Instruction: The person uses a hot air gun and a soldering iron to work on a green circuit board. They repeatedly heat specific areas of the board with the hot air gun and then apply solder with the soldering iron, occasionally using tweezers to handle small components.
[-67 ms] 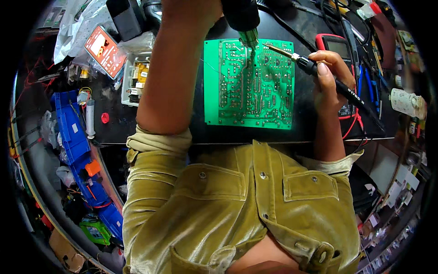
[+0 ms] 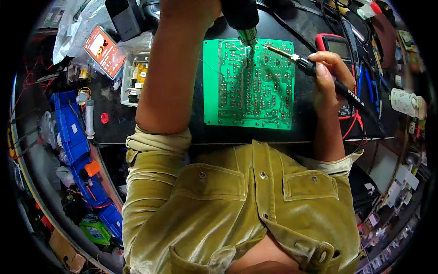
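A green circuit board (image 2: pixel 211 102) lies on the dark bench, its soldered side facing up. My right hand (image 2: pixel 333 77) is closed around the black handle of a soldering iron (image 2: pixel 305 64). The iron's tip points left, over the board's upper part; whether it touches cannot be made out. At the top edge, my left hand (image 2: pixel 194 11) is closed on a black hot-air gun (image 2: pixel 239 16), with its fingers mostly out of view. Its shiny metal nozzle points down at the board's upper middle, close to the iron's tip. A thin wire reaches the board from the left.
Left of my left forearm are a white tray (image 2: pixel 125 96) of parts, a phone (image 2: pixel 104 52), a red cap (image 2: pixel 104 118), a syringe (image 2: pixel 90 119) and blue bins (image 2: pixel 75 132). On the right lie a red-and-black multimeter (image 2: pixel 337 45), its red lead and blue-handled tools (image 2: pixel 368 84). Cables cross the back.
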Demonstrator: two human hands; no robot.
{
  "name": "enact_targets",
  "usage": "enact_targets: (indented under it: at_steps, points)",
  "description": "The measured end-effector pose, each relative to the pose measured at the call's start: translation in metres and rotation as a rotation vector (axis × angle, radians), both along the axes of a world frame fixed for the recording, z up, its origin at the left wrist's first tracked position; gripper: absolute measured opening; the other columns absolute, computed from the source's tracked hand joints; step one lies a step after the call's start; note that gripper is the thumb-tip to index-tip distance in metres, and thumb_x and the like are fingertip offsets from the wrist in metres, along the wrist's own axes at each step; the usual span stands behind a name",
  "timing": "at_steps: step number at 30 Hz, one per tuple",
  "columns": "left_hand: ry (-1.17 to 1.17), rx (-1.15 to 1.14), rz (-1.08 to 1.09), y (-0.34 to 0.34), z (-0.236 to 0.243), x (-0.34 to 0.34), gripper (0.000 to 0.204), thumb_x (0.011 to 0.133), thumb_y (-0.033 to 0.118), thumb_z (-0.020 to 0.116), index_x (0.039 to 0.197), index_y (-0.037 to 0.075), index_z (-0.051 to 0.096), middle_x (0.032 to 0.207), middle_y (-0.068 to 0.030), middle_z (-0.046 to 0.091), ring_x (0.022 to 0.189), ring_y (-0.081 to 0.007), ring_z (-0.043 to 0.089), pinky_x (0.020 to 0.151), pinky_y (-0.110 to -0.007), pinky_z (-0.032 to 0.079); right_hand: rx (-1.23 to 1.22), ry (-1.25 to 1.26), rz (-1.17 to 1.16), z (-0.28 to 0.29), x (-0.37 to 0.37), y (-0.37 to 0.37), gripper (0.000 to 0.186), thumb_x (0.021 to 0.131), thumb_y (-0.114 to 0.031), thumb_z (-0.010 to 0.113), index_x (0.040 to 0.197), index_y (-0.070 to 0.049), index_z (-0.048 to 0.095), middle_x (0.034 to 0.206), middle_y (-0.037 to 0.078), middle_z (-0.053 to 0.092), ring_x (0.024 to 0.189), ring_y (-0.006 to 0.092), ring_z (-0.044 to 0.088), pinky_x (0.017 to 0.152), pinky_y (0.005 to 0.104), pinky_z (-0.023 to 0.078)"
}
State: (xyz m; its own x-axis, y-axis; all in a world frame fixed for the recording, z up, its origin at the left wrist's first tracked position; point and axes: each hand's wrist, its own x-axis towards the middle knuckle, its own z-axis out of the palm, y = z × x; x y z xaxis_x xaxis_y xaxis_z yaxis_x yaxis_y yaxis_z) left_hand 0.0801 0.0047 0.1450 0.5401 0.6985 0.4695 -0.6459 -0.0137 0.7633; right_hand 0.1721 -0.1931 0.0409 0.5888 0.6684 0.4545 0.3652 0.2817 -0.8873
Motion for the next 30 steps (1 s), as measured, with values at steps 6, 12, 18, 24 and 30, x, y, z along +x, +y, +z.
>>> enact_targets:
  at_steps: [6,12,18,24,30]
  points:
    - [0.003,0.097,0.013,0.008,-0.006,0.0,0.032,0.081,0.038,0.07,0.075,0.011,0.053,0.062,-0.0011,0.054,0.046,-0.0111,0.049,0.043,-0.023,0.038,-0.123,0.005,0.074,0.011,-0.009,0.002,0.01,0.081,-0.002,0.061,0.09,0.003,0.063,0.08,0.005,0.063,0.075,0.008,0.062,0.07,0.0213,0.049]
    - [0.03,0.022,-0.022,-0.001,0.0,0.001,0.032,0.08,0.038,0.071,0.075,0.011,0.055,0.059,-0.0012,0.052,0.045,-0.0122,0.05,0.043,-0.024,0.038,-0.13,-0.057,0.072,0.008,-0.008,0.002,0.009,0.082,-0.003,0.061,0.088,0.003,0.063,0.08,0.006,0.064,0.075,0.009,0.062,0.07,0.0218,0.049]
    - [0.014,0.006,-0.04,-0.004,-0.001,0.002,0.03,0.082,0.035,0.071,0.073,0.011,0.056,0.058,-0.0005,0.053,0.042,-0.0101,0.048,0.04,-0.022,0.036,-0.135,-0.061,0.074,0.008,-0.008,0.004,0.009,0.081,-0.001,0.06,0.088,0.003,0.063,0.079,0.007,0.064,0.073,0.01,0.064,0.069,0.0221,0.05]
    - [0.165,0.078,0.087,-0.004,-0.005,0.005,0.024,0.082,0.029,0.071,0.076,0.009,0.059,0.057,-0.0004,0.054,0.04,-0.0089,0.047,0.038,-0.022,0.034,-0.157,-0.075,0.08,0.007,-0.008,0.005,0.009,0.08,-0.001,0.06,0.087,0.003,0.063,0.078,0.007,0.064,0.073,0.01,0.064,0.069,0.0223,0.05]
    - [0.081,0.041,0.029,-0.004,-0.005,0.005,0.025,0.082,0.028,0.071,0.073,0.008,0.058,0.057,-0.0016,0.054,0.041,-0.0094,0.048,0.038,-0.023,0.034,-0.149,-0.096,0.077,0.006,-0.011,0.01,0.009,0.079,-0.001,0.062,0.087,0.002,0.064,0.077,0.006,0.064,0.073,0.0097,0.063,0.068,0.0222,0.05]
